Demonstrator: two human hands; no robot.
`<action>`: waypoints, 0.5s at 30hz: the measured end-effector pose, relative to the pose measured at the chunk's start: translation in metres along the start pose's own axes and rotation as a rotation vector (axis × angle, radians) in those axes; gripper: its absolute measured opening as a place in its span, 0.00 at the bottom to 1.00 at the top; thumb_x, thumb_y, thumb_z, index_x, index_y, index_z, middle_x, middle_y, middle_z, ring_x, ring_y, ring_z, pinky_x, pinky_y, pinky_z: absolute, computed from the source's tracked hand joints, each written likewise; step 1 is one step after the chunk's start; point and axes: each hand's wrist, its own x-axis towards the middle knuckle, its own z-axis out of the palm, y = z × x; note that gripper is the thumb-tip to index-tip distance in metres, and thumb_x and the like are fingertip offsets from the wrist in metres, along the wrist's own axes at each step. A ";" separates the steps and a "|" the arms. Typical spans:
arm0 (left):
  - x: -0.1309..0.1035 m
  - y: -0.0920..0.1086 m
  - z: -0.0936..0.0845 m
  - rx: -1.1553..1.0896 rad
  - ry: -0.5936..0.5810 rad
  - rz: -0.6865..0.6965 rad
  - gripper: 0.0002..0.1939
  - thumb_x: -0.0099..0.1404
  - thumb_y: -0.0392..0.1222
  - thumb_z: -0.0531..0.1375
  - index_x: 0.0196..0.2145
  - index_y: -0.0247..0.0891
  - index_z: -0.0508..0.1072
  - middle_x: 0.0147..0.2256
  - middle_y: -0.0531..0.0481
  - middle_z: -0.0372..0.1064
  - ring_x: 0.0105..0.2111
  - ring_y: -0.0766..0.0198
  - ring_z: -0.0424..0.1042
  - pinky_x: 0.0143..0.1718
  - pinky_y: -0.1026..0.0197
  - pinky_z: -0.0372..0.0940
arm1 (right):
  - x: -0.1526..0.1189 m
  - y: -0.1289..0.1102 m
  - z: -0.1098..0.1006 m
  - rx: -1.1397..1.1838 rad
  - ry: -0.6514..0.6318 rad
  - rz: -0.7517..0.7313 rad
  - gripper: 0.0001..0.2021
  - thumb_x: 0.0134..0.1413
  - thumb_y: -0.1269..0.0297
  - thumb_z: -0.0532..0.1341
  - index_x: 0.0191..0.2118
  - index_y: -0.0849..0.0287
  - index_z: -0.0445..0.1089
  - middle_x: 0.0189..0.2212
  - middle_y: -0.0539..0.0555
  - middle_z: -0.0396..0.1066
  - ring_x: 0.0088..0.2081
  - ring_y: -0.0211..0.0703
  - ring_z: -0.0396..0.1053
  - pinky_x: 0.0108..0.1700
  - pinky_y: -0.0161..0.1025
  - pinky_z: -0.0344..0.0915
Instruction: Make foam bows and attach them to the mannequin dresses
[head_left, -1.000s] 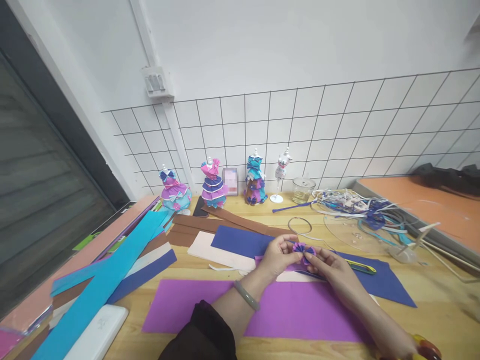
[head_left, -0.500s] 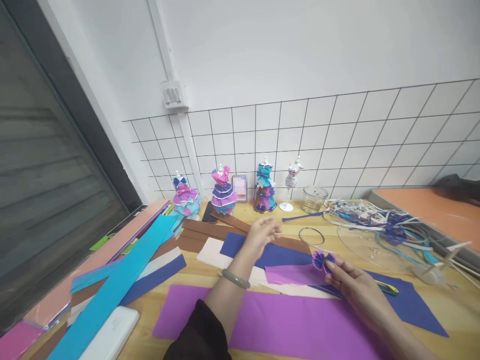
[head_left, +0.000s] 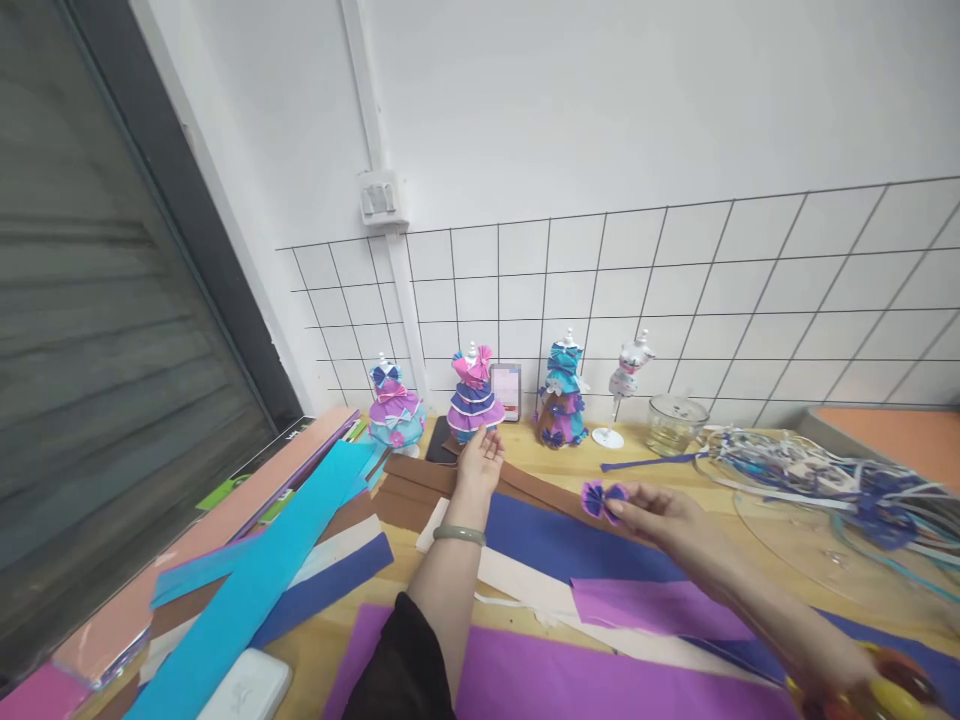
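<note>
My right hand (head_left: 649, 510) pinches a small pleated paper bow (head_left: 595, 498), navy with pink-purple edges, above the brown and navy paper. Reaching toward the back of the table, my left hand (head_left: 480, 465) has its fingers stretched out and holds nothing visible. It is just in front of a mini dress form (head_left: 474, 395) in a pink, navy and purple tiered paper dress; whether the fingertips touch the skirt I cannot tell. Near it stand a form in a purple and turquoise dress (head_left: 395, 410), one in turquoise and brown (head_left: 562, 390), and a bare patterned form (head_left: 630, 370).
A glass jar (head_left: 676, 425) stands at the back right, beside a heap of paper scraps (head_left: 810, 475). A purple sheet (head_left: 570, 675) and navy paper (head_left: 562, 535) lie in front. Turquoise strips (head_left: 277, 560) and a white device (head_left: 247, 688) are at left. A phone (head_left: 507, 390) leans by the wall.
My left hand has moved left and farther back, up to the tiered dress. My right hand has lifted the bow off the purple strip and brought it leftward and back. The view has shifted.
</note>
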 end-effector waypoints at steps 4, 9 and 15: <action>0.009 0.000 -0.002 -0.021 -0.017 0.012 0.03 0.56 0.33 0.58 0.26 0.32 0.65 0.26 0.49 0.64 0.26 0.72 0.67 0.28 0.70 0.65 | 0.053 -0.009 0.030 0.027 -0.073 -0.078 0.12 0.41 0.55 0.64 0.28 0.59 0.70 0.24 0.49 0.68 0.25 0.34 0.62 0.30 0.32 0.60; 0.016 -0.002 -0.005 -0.004 -0.055 0.042 0.02 0.53 0.32 0.59 0.26 0.32 0.67 0.25 0.49 0.67 0.23 0.71 0.68 0.26 0.68 0.64 | 0.109 -0.012 0.069 0.080 -0.131 -0.087 0.15 0.36 0.54 0.66 0.29 0.59 0.70 0.24 0.49 0.68 0.27 0.35 0.64 0.31 0.33 0.60; 0.015 -0.002 -0.009 -0.004 -0.117 0.092 0.04 0.52 0.31 0.59 0.29 0.32 0.69 0.29 0.47 0.70 0.26 0.70 0.68 0.28 0.67 0.64 | 0.143 -0.012 0.100 0.053 -0.243 -0.186 0.14 0.41 0.53 0.63 0.28 0.60 0.70 0.23 0.48 0.67 0.23 0.32 0.61 0.27 0.32 0.56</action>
